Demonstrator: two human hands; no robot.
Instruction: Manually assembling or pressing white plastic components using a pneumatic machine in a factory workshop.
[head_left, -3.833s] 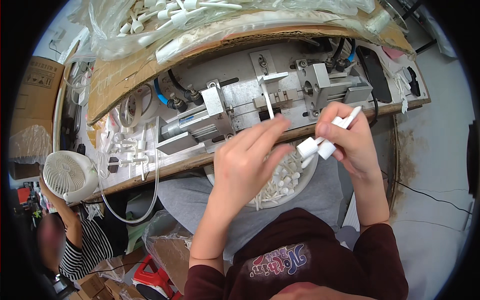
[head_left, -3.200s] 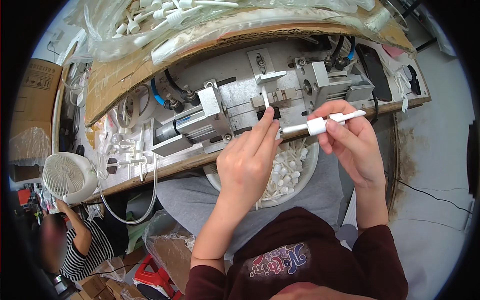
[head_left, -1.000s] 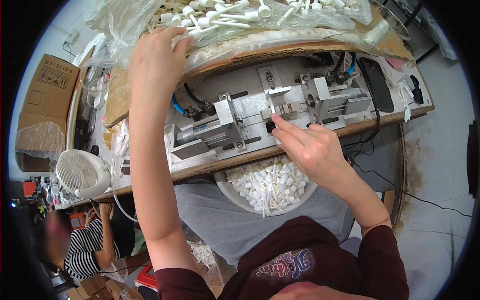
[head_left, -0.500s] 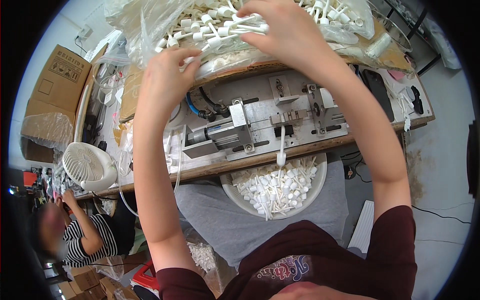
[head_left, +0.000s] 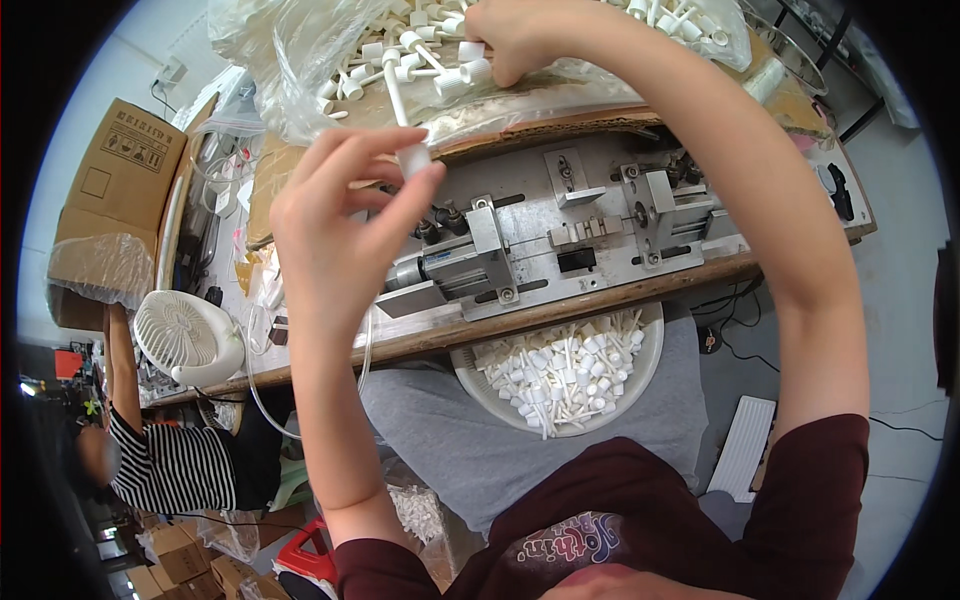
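Observation:
My left hand [head_left: 345,205] pinches a white cap with a long thin stem [head_left: 412,160] between thumb and fingers; the stem points up and away over the bench. Farther right, my right hand [head_left: 520,40] is closed at the heap of white stemmed caps [head_left: 415,42], with a ribbed white cap [head_left: 475,72] sticking out beside its curled fingers. The rest of its grip is hidden. Below and between my arms stands a metal clamping fixture [head_left: 585,232] with nothing white in its jaws. A round basin [head_left: 656,350] on my lap holds many more stemmed caps.
The heap lies on clear plastic bagging [head_left: 285,60] over cardboard at the bench's far side. A small white fan [head_left: 188,335] stands at the left, near a carton [head_left: 118,165]. Farther left works another person [head_left: 175,465] in a striped shirt.
My left hand has drawn back from the heap with a stemmed cap. My right hand has closed at the heap. The stemmed cap below the fixture's jaws is gone from there.

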